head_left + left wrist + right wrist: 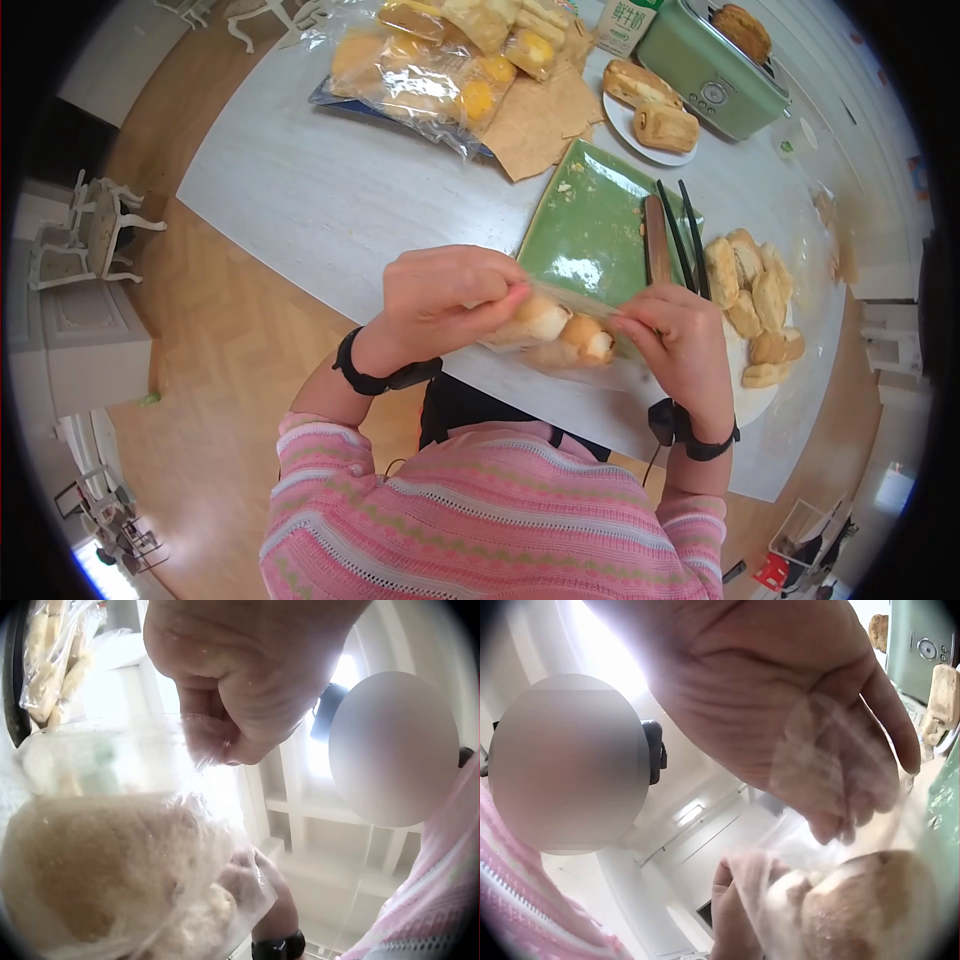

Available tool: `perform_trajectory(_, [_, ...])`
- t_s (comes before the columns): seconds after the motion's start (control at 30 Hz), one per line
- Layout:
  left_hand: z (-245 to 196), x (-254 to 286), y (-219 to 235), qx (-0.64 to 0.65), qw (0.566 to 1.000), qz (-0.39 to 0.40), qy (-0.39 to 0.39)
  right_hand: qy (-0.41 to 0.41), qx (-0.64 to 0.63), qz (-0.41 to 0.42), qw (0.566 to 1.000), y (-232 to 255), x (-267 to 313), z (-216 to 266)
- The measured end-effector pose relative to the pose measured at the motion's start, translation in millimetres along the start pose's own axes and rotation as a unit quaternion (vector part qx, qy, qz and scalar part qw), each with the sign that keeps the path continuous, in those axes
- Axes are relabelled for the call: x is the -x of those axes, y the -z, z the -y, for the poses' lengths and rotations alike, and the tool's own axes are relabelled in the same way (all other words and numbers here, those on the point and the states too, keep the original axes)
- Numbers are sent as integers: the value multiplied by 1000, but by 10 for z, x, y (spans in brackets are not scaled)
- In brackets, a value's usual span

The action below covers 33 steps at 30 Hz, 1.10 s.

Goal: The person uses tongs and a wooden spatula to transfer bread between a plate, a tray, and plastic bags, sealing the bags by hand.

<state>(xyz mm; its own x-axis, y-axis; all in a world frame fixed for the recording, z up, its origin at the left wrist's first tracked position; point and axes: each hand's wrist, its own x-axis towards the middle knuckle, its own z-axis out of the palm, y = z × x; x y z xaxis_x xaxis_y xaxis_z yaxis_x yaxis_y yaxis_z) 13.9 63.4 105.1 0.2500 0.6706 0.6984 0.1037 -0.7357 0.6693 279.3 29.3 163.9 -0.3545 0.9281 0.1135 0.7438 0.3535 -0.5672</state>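
Note:
A clear plastic bag with bread rolls inside hangs between my two hands, over the near edge of the table. My left hand pinches one corner of its mouth between thumb and fingers. On the other side my right hand pinches the opposite corner, so the rim is stretched between them. Through the film in the left wrist view a browned roll shows close up. The right wrist view shows another roll below the right hand's fingertips.
Beyond the bag lies a green rectangular plate with crumbs, a wooden-handled knife and black tongs. Bread pieces sit at the right. Farther back are bagged breads, a white plate with two pastries and a green toaster.

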Motion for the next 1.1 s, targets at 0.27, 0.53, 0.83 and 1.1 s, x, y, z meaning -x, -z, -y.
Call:
perform_trajectory(0.27, [232, -41, 436, -31, 991, -123, 52, -61, -160, -9, 985, -79, -111, -2])
perform_trajectory(0.53, [1033, -406, 1063, -27, 949, -297, 98, -49, -186, 12, 981, -171, -127, 32])
perform_trajectory(0.83, [2118, -676, 1439, 36, 821, -548, 157, -83, -185, 25, 979, -178, 28, -78])
perform_trajectory(1.1, [2365, -582, 1332, -184, 829, -473, 233, -96, -206, 40, 973, -261, 97, -167])
